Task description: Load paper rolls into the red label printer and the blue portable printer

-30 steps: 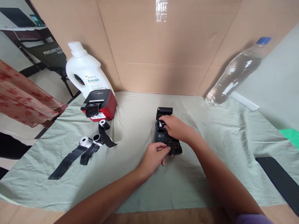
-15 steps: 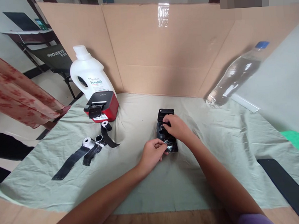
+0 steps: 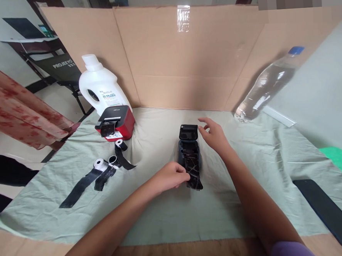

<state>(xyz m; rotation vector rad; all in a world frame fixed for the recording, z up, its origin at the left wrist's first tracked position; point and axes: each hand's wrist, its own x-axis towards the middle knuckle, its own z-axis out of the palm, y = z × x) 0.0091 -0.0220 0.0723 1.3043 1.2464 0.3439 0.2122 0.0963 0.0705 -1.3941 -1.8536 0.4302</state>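
Note:
A small black printer point(image 3: 180, 152) stands mid-table with its lid point(image 3: 188, 132) raised at the back. From it a black, creased paper strip point(image 3: 192, 169) hangs forward onto the cloth. My left hand point(image 3: 174, 176) is closed, thumb and forefinger pinching the strip's left edge near its lower end. Just right of the raised lid is my right hand point(image 3: 213, 135), fingers apart, holding nothing. Whether a paper roll sits inside the printer cannot be made out.
Left of the hands lie several paper rolls point(image 3: 99, 163) with black tails unrolled. Behind them are a red-and-black printer point(image 3: 126, 125) and a white detergent bottle point(image 3: 103, 84). A clear plastic bottle point(image 3: 268, 85) leans against the cardboard point(image 3: 172, 58) at right. A black phone point(image 3: 323, 211) lies front right.
My right hand has moved off the printer's opening to the right of the lid, its fingers spreading. The black strip now reaches further forward, with my left hand slightly lower at its edge.

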